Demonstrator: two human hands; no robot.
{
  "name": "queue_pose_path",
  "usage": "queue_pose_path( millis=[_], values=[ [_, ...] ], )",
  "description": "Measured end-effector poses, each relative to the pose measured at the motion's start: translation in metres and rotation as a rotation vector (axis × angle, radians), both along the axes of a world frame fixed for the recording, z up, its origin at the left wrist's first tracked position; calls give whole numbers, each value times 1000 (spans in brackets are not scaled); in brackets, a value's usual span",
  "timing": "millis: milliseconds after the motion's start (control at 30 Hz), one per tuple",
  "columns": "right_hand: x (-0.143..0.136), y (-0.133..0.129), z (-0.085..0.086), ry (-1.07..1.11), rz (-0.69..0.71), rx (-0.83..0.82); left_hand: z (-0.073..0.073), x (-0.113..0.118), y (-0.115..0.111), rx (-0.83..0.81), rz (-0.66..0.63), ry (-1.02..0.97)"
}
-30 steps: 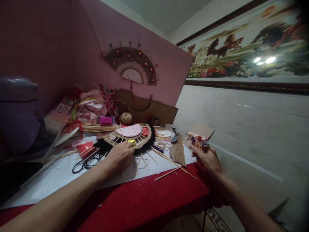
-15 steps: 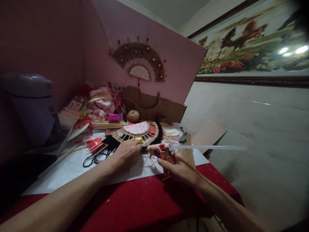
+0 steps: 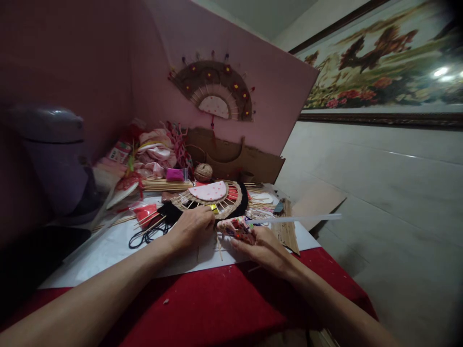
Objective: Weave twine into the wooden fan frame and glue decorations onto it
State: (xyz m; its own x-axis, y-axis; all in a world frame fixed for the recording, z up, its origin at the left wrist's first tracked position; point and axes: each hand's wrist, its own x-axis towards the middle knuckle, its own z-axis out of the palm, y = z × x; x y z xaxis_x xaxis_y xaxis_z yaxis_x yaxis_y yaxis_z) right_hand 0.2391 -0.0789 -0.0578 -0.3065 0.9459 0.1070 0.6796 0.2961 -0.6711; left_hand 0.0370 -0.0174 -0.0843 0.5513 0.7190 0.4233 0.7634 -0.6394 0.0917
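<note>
My right hand (image 3: pixel 269 248) is wrapped round a flower-patterned glue gun (image 3: pixel 237 229), with a long translucent glue stick (image 3: pixel 296 219) sticking out of its back to the right. The gun's front end is close to the fingers of my left hand (image 3: pixel 193 226). Those fingers are pressed together at the lower edge of a fan-shaped craft (image 3: pixel 239 201) of sticks, twine and black yarn; what they pinch is hidden. A pink dotted half-round piece (image 3: pixel 208 191) forms the fan's centre.
Black cord (image 3: pixel 146 236) and a red packet (image 3: pixel 145 214) lie left of the fan. Behind are thin sticks (image 3: pixel 164 185), a twine ball (image 3: pixel 203 172) and pink cloth (image 3: pixel 155 149). Cardboard strips (image 3: pixel 287 226) lie right. A finished fan (image 3: pixel 213 89) hangs on the pink board.
The glue gun has moved slightly left, closer to my left hand, and its glue stick now tilts up to the right. The whole view has shifted a little.
</note>
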Motion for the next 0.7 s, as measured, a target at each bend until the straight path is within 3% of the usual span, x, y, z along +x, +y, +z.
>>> queue_pose_path(
  millis=[700],
  values=[
    [0, 11, -11, 37, 42, 4, -5, -1, 5, 16, -55, -79]
  ],
)
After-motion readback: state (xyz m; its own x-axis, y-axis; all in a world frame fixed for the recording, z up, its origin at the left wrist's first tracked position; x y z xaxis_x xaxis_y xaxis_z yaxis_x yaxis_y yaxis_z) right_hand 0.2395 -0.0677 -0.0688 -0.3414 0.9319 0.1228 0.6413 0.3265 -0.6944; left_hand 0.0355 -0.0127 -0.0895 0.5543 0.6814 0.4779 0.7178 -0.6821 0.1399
